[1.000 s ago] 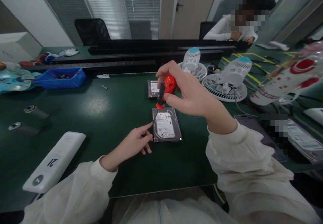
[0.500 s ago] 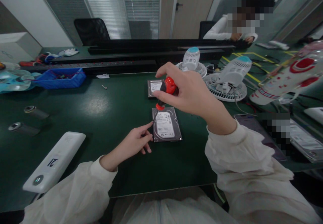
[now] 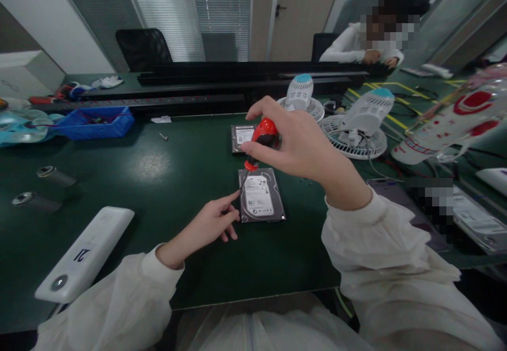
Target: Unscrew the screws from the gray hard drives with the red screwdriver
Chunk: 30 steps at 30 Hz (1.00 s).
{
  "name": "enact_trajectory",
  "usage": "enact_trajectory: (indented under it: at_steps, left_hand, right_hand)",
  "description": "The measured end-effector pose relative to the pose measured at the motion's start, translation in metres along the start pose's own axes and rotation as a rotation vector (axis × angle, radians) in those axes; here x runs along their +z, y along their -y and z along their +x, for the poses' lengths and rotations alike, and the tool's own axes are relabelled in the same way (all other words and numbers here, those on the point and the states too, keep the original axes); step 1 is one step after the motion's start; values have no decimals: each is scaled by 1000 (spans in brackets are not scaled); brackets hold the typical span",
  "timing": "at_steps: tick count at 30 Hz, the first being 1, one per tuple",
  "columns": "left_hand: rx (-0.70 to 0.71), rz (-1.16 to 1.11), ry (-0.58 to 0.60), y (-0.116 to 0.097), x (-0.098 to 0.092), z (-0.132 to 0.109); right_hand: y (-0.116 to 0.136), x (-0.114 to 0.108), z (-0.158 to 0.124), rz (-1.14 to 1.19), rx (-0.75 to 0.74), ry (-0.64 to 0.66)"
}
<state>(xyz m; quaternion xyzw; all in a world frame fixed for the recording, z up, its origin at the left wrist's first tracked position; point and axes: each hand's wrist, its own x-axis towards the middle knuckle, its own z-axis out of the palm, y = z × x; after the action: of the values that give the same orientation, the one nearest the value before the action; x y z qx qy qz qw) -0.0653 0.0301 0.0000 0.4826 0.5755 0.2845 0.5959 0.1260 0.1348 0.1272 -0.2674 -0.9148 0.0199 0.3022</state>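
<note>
A hard drive (image 3: 259,197) with a white label lies flat on the green tabletop in front of me. My right hand (image 3: 291,140) is closed around the handle of a red and black screwdriver (image 3: 264,132), held tilted above the drive. Its thin shaft runs down to the drive's left edge; the tip is too small to make out clearly. At that edge my left hand (image 3: 216,220) reaches in with index finger stretched out and thumb apart, touching the drive's side near the tip. A second hard drive (image 3: 242,139) lies behind, partly hidden by my right hand.
A white power bank (image 3: 89,250) and two metal cylinders (image 3: 55,175) lie left, below a blue tray (image 3: 99,124). Two white fans (image 3: 352,137) stand right, near a cup (image 3: 447,124) and a phone (image 3: 404,208). Another person (image 3: 368,39) sits across the table.
The screwdriver handle has turned slightly in my right fingers, its red and black patches shifting. My left hand and the drive have stayed in place.
</note>
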Motion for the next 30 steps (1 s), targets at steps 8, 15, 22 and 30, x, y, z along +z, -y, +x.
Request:
enact_trajectory:
  at_steps: [8,15,22,30]
  left_hand:
    - [7,-3,7,2,-2,0]
    - [5,-5,10,3,-2,2]
    - [13,-6,8,3,-1,1]
    - [23,-1,13,4,-2,1]
  right_hand:
    - [-1,-1,0,88,-32,27]
    - [0,1,-1,98,-45,34]
    - [-1,4,1,70,-8,-15]
    - [0,4,1,266,-113,24]
